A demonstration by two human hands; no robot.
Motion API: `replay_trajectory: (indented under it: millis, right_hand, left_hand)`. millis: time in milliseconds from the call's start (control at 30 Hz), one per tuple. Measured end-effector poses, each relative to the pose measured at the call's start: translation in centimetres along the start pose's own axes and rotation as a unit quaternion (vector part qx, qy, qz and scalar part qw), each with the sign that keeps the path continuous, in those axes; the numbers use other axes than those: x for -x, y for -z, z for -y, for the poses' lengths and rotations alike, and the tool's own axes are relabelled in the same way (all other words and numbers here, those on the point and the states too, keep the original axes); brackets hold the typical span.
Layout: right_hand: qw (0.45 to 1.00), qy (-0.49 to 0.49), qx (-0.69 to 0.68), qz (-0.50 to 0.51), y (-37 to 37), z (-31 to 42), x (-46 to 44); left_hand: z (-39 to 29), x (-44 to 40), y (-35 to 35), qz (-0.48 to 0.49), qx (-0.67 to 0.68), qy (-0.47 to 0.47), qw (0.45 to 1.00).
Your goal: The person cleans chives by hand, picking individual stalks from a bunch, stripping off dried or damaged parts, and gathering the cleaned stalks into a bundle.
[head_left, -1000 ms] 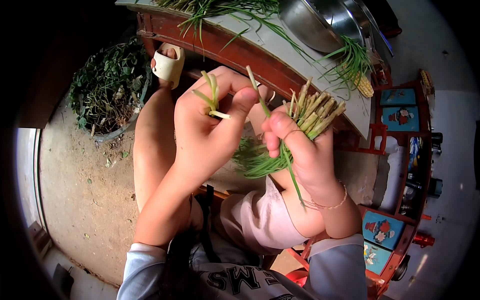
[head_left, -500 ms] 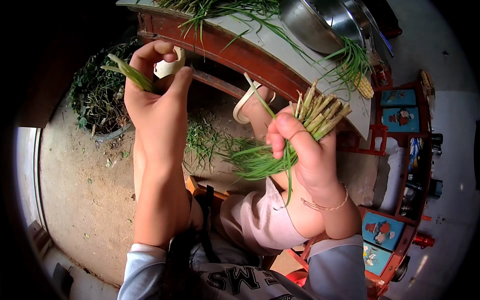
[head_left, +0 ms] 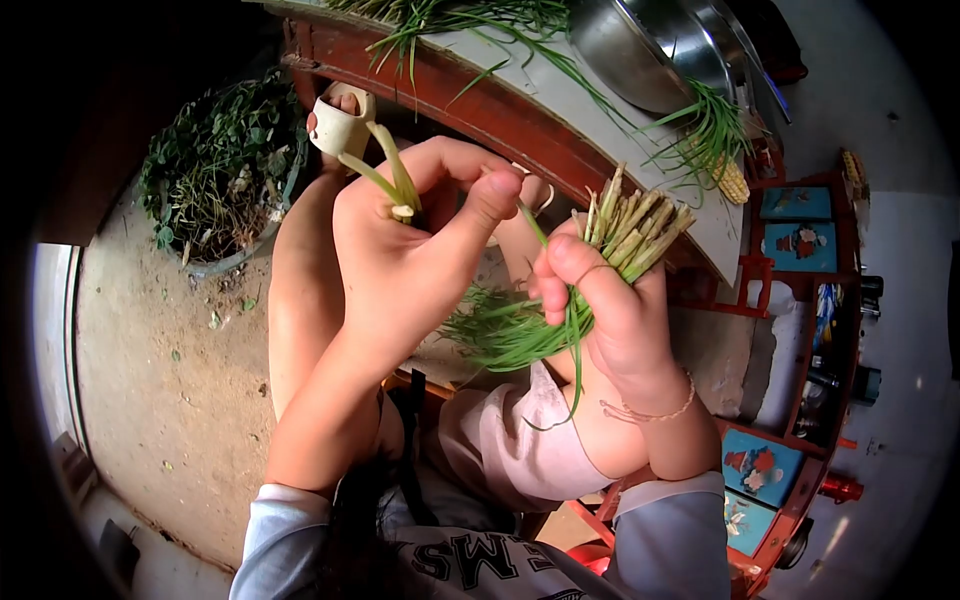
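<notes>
A bundle of green stalks (head_left: 640, 235) is in my right hand (head_left: 610, 300), its pale cut ends pointing up and right and its thin leaves hanging to the left. One stalk (head_left: 532, 224) sticks out from my right thumb and fingers. The thumb and index finger of my left hand (head_left: 410, 250) pinch the upper end of that stalk. Several pale stalk pieces (head_left: 392, 180) are tucked in the curled fingers of the same hand.
Ahead is a red-sided table (head_left: 480, 110) with more green stalks (head_left: 480, 18), a metal bowl (head_left: 640, 60) and a corn cob (head_left: 732, 182). A tub of leafy plants (head_left: 225, 180) stands on the floor at the left. A red cabinet (head_left: 815, 290) is at the right.
My left hand swung left away from the bundle, then came back right to the single stalk and closed on its end. My right hand has kept the bundle nearly in place.
</notes>
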State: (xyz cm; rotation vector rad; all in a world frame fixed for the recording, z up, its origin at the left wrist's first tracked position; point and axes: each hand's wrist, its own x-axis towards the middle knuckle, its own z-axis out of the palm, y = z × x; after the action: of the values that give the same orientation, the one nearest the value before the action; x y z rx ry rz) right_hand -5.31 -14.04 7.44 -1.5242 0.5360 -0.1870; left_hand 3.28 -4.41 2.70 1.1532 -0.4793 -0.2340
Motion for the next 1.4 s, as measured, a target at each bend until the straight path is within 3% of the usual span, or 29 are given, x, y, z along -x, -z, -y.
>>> replay_trajectory:
  millis: [300,367,400,533,633,800,867,1100,1167,1267,1333,1400]
  right_hand:
    - [1.0,-0.021,-0.01,0.007,-0.1,0.3,0.0]
    - [1.0,-0.026,-0.01,0.009,-0.1,0.1,0.1]
    - [0.999,-0.029,-0.018,0.015,0.1,-0.1,0.2]
    - [0.998,-0.04,-0.034,0.02,0.7,-0.1,0.3]
    - [0.998,-0.032,-0.044,0.04,1.1,-0.2,-0.1]
    - [0.996,-0.028,-0.06,0.054,1.1,-0.3,-0.2]
    - [0.996,-0.027,-0.06,0.058,1.1,-0.4,-0.2]
    - [0.997,-0.025,-0.018,0.077,0.7,-0.5,0.0]
    - [0.995,-0.039,-0.026,0.086,0.3,-0.3,-0.1]
    - [0.994,-0.055,-0.046,0.083,0.0,-0.5,-0.4]
    - [0.996,-0.034,-0.028,0.074,0.1,-0.6,-0.8]
    - [0.997,-0.026,-0.023,0.062,0.2,-0.6,-0.9]
  left_hand:
    - [0.2,0.0,0.1,-0.041,-0.015,-0.006,0.999]
    - [0.2,0.0,0.5,-0.044,-0.029,0.037,0.998]
    - [1.1,-0.5,0.2,-0.145,0.024,-0.011,0.989]
    - [1.7,-1.8,3.5,-0.136,0.116,0.002,0.984]
    - [0.2,-1.2,1.7,-0.105,0.018,0.007,0.994]
    - [-0.7,-0.6,1.1,0.051,0.099,0.066,0.992]
    - [-0.9,-0.5,1.0,0.065,0.103,0.086,0.989]
    - [-0.1,-0.1,0.8,0.003,0.146,0.036,0.989]
    - [-0.3,-0.1,1.0,0.008,0.212,0.123,0.97]
    - [0.1,-0.4,0.8,0.002,0.297,0.179,0.938]
    - [0.3,-0.3,0.4,0.001,0.311,0.185,0.932]
    - [0.3,-0.3,-0.3,-0.064,0.319,0.172,0.93]
